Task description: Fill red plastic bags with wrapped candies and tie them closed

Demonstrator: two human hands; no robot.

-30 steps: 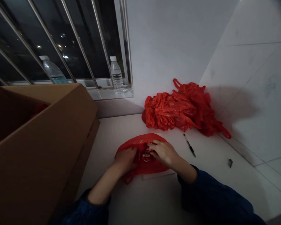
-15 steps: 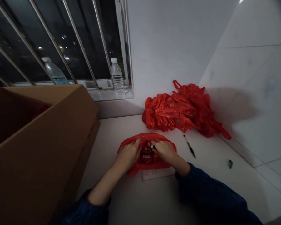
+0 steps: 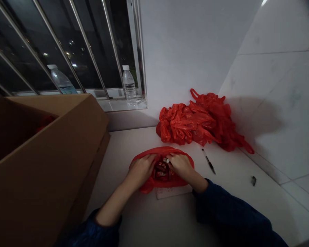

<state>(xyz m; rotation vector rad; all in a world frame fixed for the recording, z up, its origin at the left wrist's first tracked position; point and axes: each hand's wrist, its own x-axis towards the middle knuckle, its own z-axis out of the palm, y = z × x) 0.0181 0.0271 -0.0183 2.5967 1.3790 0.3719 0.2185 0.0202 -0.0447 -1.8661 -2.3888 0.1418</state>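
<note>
A red plastic bag [image 3: 154, 185] lies on the white counter with its mouth spread open. Inside it are several small red packets [image 3: 161, 171] with white labels. My left hand [image 3: 141, 169] grips the bag's left side, fingers curled over the rim. My right hand [image 3: 180, 165] rests on the right side of the opening, its fingertips close to a white-labelled packet and gathering the plastic. Most of the bag's lower part is hidden by my hands.
A heap of red plastic bags [image 3: 193, 121] lies behind my hands against the wall. A black pen [image 3: 209, 163] is to the right. A sheet of paper [image 3: 173, 192] sits under the bag. A large cardboard box [image 3: 46, 137] stands at left, below a barred window.
Compared with a second ago, my hands have spread the bag's mouth wider, and more of the red packets show between them. The heap and pen stay put.
</note>
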